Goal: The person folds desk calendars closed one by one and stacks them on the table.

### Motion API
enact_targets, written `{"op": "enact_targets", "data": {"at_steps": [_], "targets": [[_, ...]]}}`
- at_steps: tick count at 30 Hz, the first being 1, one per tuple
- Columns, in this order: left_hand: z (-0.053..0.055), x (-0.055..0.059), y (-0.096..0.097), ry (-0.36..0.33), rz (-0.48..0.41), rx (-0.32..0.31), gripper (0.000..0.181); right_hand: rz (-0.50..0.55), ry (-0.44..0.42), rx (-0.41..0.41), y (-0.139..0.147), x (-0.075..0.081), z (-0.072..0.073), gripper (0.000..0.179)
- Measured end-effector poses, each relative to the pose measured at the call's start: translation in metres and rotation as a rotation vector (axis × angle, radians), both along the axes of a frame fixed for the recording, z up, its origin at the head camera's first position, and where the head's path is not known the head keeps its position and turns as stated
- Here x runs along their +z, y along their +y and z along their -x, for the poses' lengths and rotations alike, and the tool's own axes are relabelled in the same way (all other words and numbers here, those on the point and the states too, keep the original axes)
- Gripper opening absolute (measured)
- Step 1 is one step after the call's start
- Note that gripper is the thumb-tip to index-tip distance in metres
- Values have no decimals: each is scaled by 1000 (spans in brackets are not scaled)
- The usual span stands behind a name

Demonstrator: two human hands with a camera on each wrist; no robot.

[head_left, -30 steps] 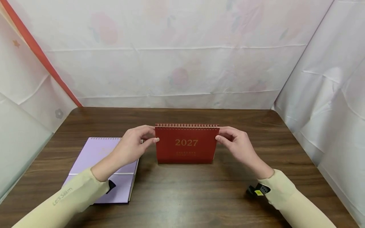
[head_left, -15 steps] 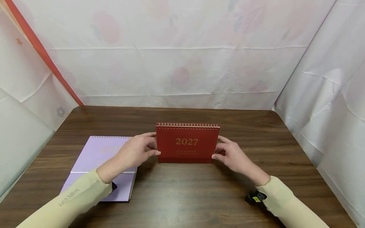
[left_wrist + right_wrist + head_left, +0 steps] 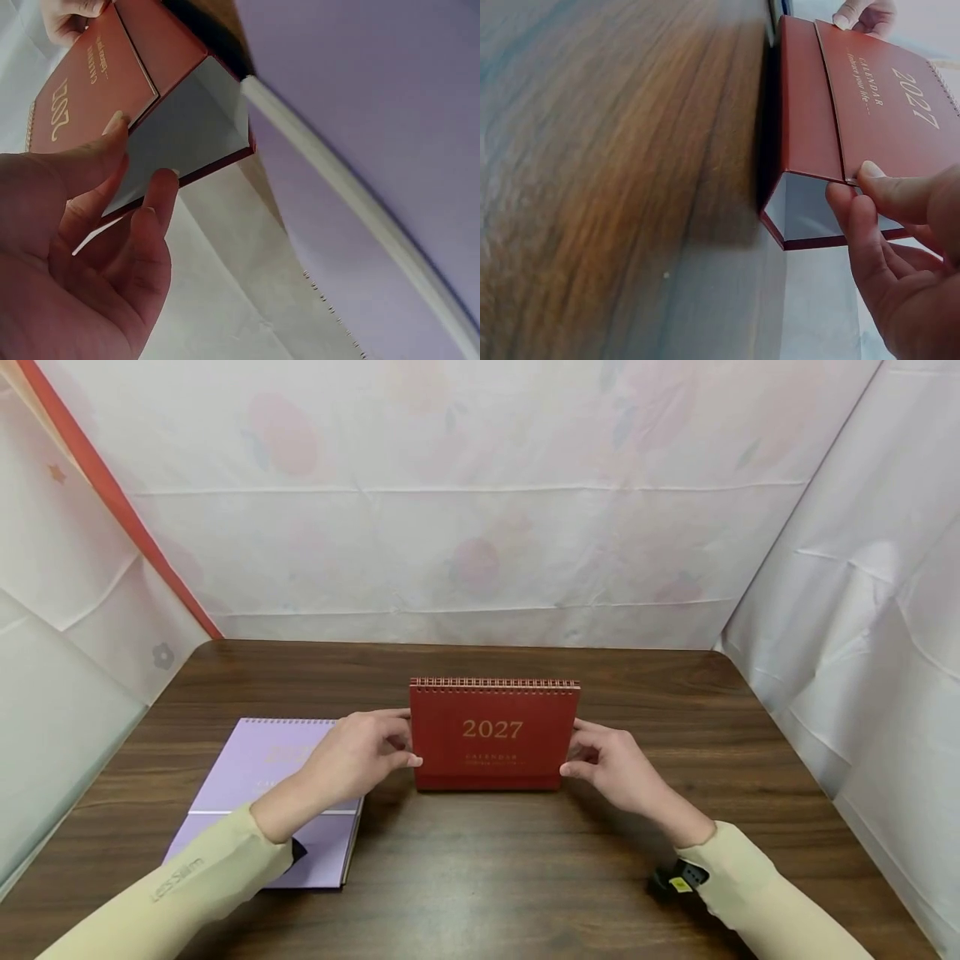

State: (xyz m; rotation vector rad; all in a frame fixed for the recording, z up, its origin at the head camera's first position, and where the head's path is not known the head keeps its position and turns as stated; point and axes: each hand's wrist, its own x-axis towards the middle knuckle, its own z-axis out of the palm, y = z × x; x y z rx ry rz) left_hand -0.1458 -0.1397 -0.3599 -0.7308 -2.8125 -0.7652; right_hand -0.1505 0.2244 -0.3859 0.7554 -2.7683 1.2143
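A red desk calendar (image 3: 491, 706) with "2027" in gold stands tent-like on the table, its wire binding along the top. My left hand (image 3: 348, 756) pinches the lower part of its left edge, thumb on the front cover and the other fingers behind it. At the opposite edge my right hand (image 3: 618, 768) has the same kind of pinch, with the thumb at the front. In the right wrist view, the fingers of that hand (image 3: 900, 262) reach into the open triangular side of the calendar (image 3: 877, 105). The left wrist view shows the pale inside of its stand.
A lavender spiral calendar (image 3: 247, 768) with a white band across it lies flat at the left, partly under my left forearm. The dark wood table (image 3: 465, 877) ends at a pale printed curtain (image 3: 465, 543), with further curtains at both sides.
Both hands have slid down along the side edges, from near the top binding to the lower part of the cover. The red calendar stays in place, its top edge slightly higher in view.
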Motion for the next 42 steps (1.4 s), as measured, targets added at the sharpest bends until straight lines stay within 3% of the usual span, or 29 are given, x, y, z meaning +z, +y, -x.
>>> {"op": "enact_targets", "data": {"at_steps": [9, 16, 24, 29, 34, 42], "targets": [[-6, 9, -1, 35, -35, 19, 21, 95, -100, -74, 2, 7, -7, 31], [-10, 10, 2, 2, -66, 12, 30, 114, -153, -90, 3, 9, -12, 42], [-10, 4, 5, -32, -91, -2, 41, 63, -33, -62, -1, 8, -16, 64], [-10, 0, 8, -80, -83, 0, 50, 4, -62, -50, -2, 7, -16, 64], [-10, -2, 9, -133, -63, -27, 57, -92, -170, -34, -1, 6, -15, 63], [-2, -7, 8, -309, -20, -4, 52, -153, -316, 1, -6, 4, -8, 59]]}}
